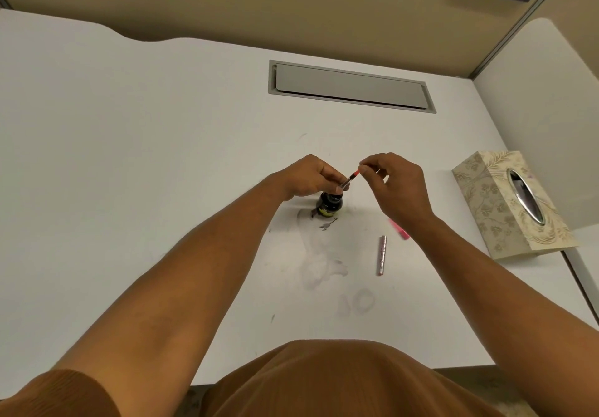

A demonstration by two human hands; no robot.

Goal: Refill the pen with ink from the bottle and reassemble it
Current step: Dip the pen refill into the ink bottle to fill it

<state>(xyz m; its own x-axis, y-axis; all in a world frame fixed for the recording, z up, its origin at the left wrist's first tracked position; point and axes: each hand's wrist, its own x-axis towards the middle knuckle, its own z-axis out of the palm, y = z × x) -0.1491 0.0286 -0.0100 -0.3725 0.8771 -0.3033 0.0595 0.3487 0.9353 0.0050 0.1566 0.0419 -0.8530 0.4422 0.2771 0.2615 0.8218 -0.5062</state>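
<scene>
Left hand [312,175]: curled, gripping slim pen section [349,180], centre frame, tilted above squat dark glass bottle [329,205] on smooth white desk [129,157]. Right hand [393,183]: pinching its red end. Metallic cylinder [382,255], pink piece [400,230] lie below right hand. Patterned rectangular tissue box [505,202], right.

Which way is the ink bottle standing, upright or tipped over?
Upright. The ink bottle stands on its base on the desk, mouth upward, below the pen part that both hands hold.
</scene>
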